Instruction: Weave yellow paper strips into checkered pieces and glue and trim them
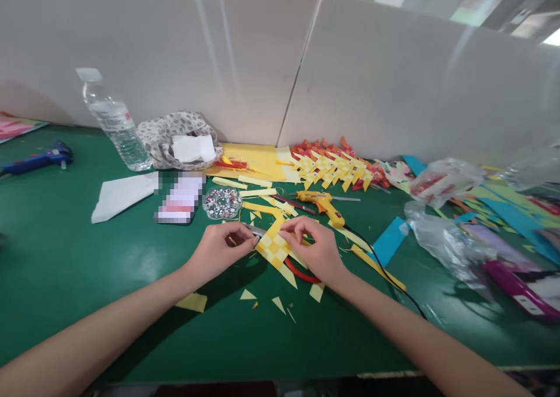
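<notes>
A yellow-and-white woven paper piece (273,246) lies on the green table (87,257) between my hands. My left hand (219,250) is closed in a pinch at the piece's left edge, near a thin grey tool (255,230) whose grip I cannot make out. My right hand (312,246) is closed, fingertips pinching the piece's top right strip. Red-handled scissors (301,274) lie under my right hand. Small yellow paper offcuts (247,295) are scattered in front of the piece.
A yellow glue gun (324,203) with a black cord lies behind my hands, beside loose yellow strips (258,194) and a dish of googly eyes (222,203). A pile of woven pieces (336,166), a water bottle (114,122), a blue glue gun (39,159) and plastic bags (441,233) stand around.
</notes>
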The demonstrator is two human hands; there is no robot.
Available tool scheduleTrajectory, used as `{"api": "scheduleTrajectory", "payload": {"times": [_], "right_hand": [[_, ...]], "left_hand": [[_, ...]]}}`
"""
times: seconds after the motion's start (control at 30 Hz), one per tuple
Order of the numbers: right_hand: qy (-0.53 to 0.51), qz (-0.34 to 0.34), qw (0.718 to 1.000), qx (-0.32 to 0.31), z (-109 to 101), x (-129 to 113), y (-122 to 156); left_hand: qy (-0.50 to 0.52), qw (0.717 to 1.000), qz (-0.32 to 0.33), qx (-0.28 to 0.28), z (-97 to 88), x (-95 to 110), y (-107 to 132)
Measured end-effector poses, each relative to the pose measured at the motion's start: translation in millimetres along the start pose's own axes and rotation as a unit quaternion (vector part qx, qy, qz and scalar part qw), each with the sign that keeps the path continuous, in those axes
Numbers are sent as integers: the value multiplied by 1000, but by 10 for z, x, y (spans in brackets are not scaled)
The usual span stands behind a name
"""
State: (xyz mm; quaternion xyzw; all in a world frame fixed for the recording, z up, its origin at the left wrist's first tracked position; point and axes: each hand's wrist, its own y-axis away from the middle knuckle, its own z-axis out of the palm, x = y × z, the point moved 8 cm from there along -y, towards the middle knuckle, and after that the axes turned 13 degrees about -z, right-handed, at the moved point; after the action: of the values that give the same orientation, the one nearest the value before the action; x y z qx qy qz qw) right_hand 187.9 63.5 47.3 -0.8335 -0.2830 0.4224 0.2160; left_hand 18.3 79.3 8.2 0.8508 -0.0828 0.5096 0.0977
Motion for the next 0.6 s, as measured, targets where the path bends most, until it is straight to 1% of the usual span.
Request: {"api": "scheduleTrajectory", "payload": {"times": [0.1, 0.17, 0.27, 0.37, 0.5, 0.6], "right_hand": [[-3, 35, 999, -19, -14, 62, -11], [-4, 40, 999, -23, -19, 43, -17], [-2, 25, 999, -23, 3, -46, -19], [-4, 18, 999, -31, 91, -108, 7], [-18, 15, 999, -37, 215, -127, 45], [-35, 23, 999, -28, 245, -100, 67]], "left_hand": [[-65, 996, 24, 63, -138, 17, -23], [-109, 990, 24, 82, -177, 9, -30], [-161, 983, 30, 86, -163, 32, -1], [-207, 974, 47, 83, -100, 82, 54], [-273, 956, 67, 82, -8, 85, 81], [-283, 952, 79, 90, 20, 91, 82]]}}
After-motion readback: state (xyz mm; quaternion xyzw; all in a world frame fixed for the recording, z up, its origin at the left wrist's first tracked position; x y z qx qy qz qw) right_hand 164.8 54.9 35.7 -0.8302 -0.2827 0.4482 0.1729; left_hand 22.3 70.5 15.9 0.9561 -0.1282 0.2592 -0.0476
